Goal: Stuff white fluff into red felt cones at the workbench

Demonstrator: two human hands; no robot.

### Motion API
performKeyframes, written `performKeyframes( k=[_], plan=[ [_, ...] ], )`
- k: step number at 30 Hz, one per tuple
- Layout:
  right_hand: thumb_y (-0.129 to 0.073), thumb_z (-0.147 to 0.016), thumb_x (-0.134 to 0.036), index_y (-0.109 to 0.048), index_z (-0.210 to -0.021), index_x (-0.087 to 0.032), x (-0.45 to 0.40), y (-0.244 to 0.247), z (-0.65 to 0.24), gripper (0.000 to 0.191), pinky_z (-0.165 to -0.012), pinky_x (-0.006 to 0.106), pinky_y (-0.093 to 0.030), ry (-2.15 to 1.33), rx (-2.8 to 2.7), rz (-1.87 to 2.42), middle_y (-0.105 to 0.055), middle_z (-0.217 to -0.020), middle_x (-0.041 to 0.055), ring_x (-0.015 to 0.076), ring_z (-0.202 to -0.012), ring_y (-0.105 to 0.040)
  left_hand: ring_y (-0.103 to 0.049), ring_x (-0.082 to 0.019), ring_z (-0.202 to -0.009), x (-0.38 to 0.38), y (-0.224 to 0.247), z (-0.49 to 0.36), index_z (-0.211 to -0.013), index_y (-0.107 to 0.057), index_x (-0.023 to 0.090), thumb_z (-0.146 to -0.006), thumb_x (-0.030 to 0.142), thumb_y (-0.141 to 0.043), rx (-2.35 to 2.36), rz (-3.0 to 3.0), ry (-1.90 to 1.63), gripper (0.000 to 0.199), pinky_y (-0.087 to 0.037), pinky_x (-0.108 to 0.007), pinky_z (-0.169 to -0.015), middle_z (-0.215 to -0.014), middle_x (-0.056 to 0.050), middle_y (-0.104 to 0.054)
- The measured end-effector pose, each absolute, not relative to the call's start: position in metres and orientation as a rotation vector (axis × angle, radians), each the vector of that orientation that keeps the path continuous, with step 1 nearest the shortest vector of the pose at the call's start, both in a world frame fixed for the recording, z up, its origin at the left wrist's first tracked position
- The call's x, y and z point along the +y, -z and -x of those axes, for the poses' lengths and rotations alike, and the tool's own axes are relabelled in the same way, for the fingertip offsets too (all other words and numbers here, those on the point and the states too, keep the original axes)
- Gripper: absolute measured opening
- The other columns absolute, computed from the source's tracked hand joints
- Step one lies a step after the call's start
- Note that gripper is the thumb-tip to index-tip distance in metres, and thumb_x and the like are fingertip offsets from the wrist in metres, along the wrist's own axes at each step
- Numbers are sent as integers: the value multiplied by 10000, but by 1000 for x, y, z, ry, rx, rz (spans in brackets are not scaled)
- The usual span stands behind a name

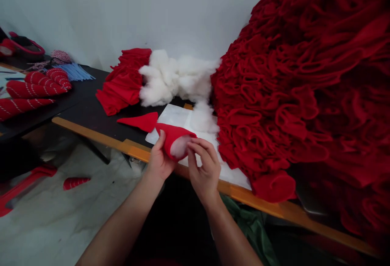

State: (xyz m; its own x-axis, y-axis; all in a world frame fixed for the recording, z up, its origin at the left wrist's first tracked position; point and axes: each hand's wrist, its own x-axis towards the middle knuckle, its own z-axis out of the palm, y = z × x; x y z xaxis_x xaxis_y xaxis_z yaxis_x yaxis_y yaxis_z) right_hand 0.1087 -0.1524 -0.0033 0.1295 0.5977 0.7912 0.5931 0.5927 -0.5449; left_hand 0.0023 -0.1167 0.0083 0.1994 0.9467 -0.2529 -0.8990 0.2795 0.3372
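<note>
A red felt cone (170, 134) with white stuffing (180, 146) showing in its open end is held over the table's front edge. My left hand (160, 156) is wrapped round its near left side, thumb on top. The fingertips of my right hand (204, 162) pinch at the rim of the opening, on the right. Just beyond lies a flat red pointed piece (140, 122). White sheets (173, 114) lie under and behind the cone, with a tuft of white fluff (204, 117) on them.
A tall heap of red felt pieces (274, 95) fills the right side. Behind are a white fluff pile (176, 75) and a red stack (124, 81). Striped red cones (39, 85) and blue strips (74, 71) lie far left. One striped cone (76, 183) is on the floor.
</note>
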Motion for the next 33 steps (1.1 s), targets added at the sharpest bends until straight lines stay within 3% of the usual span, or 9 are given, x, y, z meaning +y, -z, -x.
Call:
performKeyframes(
  k=[4,9,14,20,25,29,33],
  plan=[
    [-501,-837,-113,-636,-961,-228,-153,2,-116,216,-717,308,-541,-233,-1502,1038,-631,-891,49,155,-819,-620,-623,-229,-1000,-115,1,2,-1114,-568,160,-778,314,-630,481,-206,-1405,375,-492,-340,-879,-992,-70,-688],
    [-541,-810,-181,-632,-982,-211,-144,13,-107,197,-735,292,-547,-609,-1437,1007,-647,-973,59,168,-890,-627,-622,-241,-1001,-121,12,6,-1194,-515,239,-637,189,-736,410,-463,-1393,602,-493,-353,-863,-1034,-49,-678],
    [-580,-793,-264,-604,-983,-187,-137,26,-106,206,-608,283,-554,-935,-1113,1034,-670,-836,26,124,-622,-629,-610,-232,-1028,-116,16,11,-1194,-524,243,-694,142,-685,421,-532,-1371,535,-465,-378,-920,-1031,-42,-678],
    [-566,-806,-244,-630,-974,-209,-140,25,-109,183,-686,293,-534,-683,-1284,1077,-625,-992,58,138,-767,-626,-640,-208,-939,-106,16,10,-1026,-617,168,-737,252,-674,492,-279,-1369,306,-506,-321,-861,-950,-56,-697],
    [-512,-813,-193,-625,-957,-184,-102,19,-143,183,-647,312,-522,-324,-1371,1335,-621,-866,58,151,-690,-599,-579,-219,-1094,-99,11,20,-1070,-624,220,-795,275,-607,457,-187,-1423,281,-464,-382,-962,-1037,-34,-689],
    [-474,-722,-3,-658,-978,-171,-58,23,-163,357,-843,438,-481,73,-1776,1582,-604,-1043,137,253,-968,-555,-573,-215,-1105,-98,6,22,-1109,-615,226,-817,255,-573,423,-172,-1407,296,-430,-407,-1000,-1061,-36,-686],
    [-381,-738,54,-596,-1133,-155,-45,24,-162,496,-867,529,-436,241,-1746,1861,-528,-1184,210,330,-1109,-476,-638,-174,-968,-102,7,20,-1110,-615,217,-829,184,-541,392,-108,-1338,292,-416,-373,-1010,-979,-31,-711]
  ],
)
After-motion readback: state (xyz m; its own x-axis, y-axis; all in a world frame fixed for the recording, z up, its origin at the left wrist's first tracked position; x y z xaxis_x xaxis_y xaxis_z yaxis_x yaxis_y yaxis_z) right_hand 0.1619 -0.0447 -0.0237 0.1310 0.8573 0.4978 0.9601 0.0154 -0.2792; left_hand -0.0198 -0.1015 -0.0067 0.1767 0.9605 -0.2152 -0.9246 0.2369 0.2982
